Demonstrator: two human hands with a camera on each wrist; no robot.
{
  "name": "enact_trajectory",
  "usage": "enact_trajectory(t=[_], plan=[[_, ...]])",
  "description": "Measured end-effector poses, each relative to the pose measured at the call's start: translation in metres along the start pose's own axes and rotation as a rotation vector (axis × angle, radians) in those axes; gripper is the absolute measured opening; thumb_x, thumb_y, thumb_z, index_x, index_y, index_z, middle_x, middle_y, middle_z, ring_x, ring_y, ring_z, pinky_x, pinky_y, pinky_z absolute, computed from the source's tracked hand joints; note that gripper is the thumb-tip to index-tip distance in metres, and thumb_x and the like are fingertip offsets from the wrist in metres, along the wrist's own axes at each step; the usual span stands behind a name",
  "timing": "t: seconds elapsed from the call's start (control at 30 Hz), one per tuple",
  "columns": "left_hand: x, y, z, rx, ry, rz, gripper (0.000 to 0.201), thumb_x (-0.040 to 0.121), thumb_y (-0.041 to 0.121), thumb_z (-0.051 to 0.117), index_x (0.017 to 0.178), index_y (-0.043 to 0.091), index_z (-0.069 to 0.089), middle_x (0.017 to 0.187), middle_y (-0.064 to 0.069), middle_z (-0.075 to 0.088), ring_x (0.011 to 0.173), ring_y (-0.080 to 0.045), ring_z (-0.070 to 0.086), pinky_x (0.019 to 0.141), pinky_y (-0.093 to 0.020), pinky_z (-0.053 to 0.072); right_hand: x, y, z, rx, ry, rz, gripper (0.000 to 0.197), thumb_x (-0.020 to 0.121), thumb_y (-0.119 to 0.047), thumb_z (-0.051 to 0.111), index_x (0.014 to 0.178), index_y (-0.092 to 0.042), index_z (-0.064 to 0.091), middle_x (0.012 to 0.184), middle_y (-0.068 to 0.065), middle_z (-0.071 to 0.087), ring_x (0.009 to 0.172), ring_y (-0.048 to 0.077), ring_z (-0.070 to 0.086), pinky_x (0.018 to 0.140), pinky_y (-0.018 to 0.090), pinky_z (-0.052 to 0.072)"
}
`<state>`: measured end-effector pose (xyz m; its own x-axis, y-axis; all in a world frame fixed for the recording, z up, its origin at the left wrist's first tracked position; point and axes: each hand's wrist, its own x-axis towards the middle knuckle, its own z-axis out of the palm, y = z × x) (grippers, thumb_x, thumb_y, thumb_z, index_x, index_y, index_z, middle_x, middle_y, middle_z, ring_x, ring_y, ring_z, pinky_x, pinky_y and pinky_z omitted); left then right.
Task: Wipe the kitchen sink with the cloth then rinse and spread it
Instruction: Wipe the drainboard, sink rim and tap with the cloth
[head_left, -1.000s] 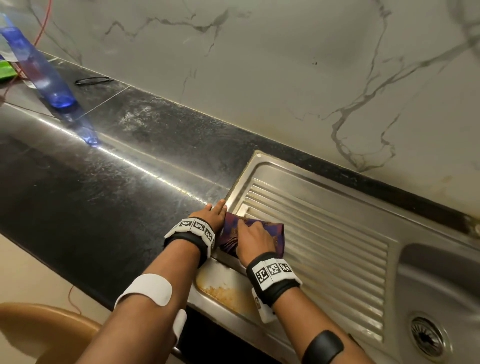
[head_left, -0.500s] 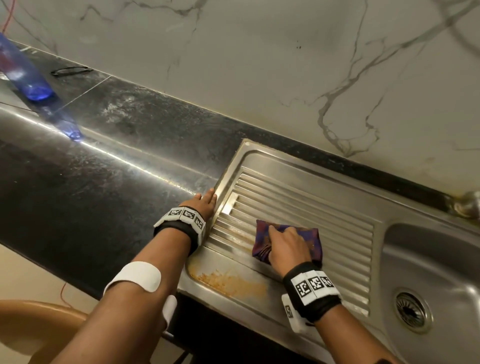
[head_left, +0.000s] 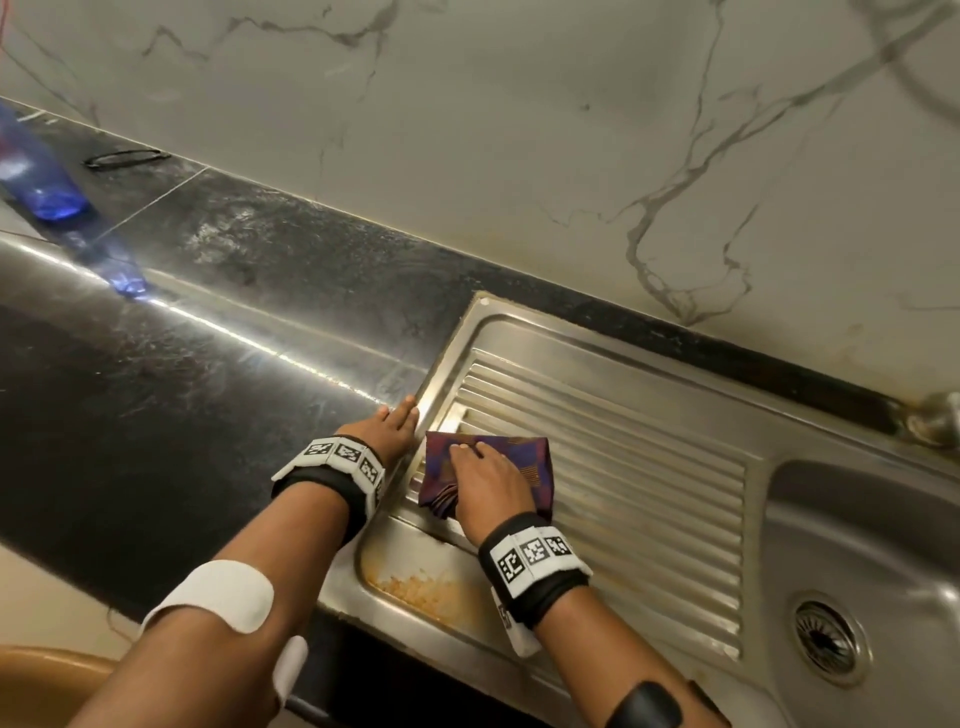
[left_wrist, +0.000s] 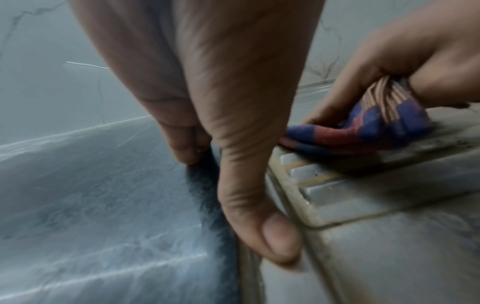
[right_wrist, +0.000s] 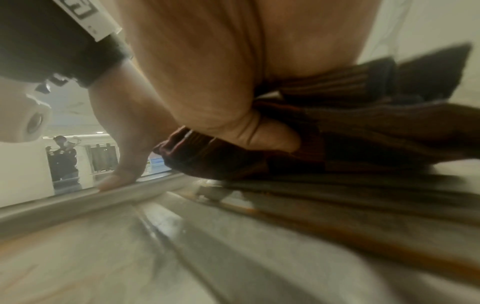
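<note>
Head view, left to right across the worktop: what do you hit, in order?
Blue bottle → black loop on the counter → left hand at the sink's edge → cloth under the right hand → ribbed draining board → drain in the basin.
</note>
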<state>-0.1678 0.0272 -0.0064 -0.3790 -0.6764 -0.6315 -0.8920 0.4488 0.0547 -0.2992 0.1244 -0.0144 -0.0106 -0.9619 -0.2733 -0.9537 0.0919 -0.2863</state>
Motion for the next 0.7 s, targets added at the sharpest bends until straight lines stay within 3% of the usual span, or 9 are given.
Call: enact_trajectory(t=[0.07,0.23,0.37,0.47,0.57,0.7], plan=[[0.001,0.000,0.001,0.048,0.009,0.007,0.068,0.097,0.014,0.041,0.153,0.017,0.003,0.161,-0.003,-0.007,0.147,-0.027,0.011,0.115,-0.046,0.027,-0.009,0.012,0.003,0.001,0.011,0.021,0.047,0.091,-0.007,0.051,0.137,-0.009,0.041,0.139,0.011,0.049,0.131,0.027,0.040,0.109,0.039,0.035],[-0.002,0.004,-0.005,0.094,-0.078,-0.005,0.070,0.099,0.007,0.035,0.152,0.014,-0.010,0.159,-0.005,-0.015,0.148,-0.025,0.003,0.119,-0.040,0.014,-0.055,0.062,-0.003,0.043,-0.014,0.159,0.058,0.092,-0.004,0.046,0.147,-0.012,0.030,0.151,0.012,0.036,0.141,0.026,0.029,0.113,0.037,0.025],[0.003,-0.003,0.001,0.181,-0.049,0.020,0.086,0.094,0.019,0.051,0.151,0.012,-0.014,0.157,-0.009,-0.022,0.148,-0.024,-0.001,0.119,-0.032,0.012,-0.108,0.112,-0.012,0.071,0.016,0.325,0.058,0.093,-0.004,0.044,0.148,-0.015,0.030,0.153,0.011,0.033,0.140,0.026,0.031,0.112,0.035,0.028],[0.011,-0.011,0.008,0.153,0.007,0.019,0.121,0.071,0.023,0.077,0.149,0.014,-0.016,0.157,-0.007,-0.021,0.148,-0.025,0.001,0.120,-0.031,0.012,-0.143,0.150,-0.014,0.086,0.031,0.474,0.055,0.095,-0.006,0.039,0.148,-0.017,0.030,0.152,0.010,0.034,0.138,0.027,0.034,0.109,0.036,0.032],[0.011,-0.012,0.014,0.198,0.015,0.011,0.135,0.057,0.028,0.085,0.151,0.010,-0.011,0.159,-0.008,-0.013,0.148,-0.024,0.011,0.119,-0.029,0.017,-0.164,0.174,-0.016,0.096,0.050,0.589,0.055,0.094,-0.008,0.038,0.147,-0.019,0.032,0.147,0.009,0.041,0.131,0.029,0.043,0.104,0.038,0.039],[-0.005,-0.005,0.019,0.217,0.071,-0.005,0.117,0.064,0.028,0.082,0.152,0.018,0.006,0.158,-0.001,0.022,0.133,-0.017,0.044,0.107,-0.025,0.039,-0.172,0.179,-0.017,0.087,0.058,0.649,0.052,0.093,-0.009,0.037,0.144,-0.020,0.036,0.140,0.008,0.049,0.124,0.030,0.051,0.097,0.039,0.043]])
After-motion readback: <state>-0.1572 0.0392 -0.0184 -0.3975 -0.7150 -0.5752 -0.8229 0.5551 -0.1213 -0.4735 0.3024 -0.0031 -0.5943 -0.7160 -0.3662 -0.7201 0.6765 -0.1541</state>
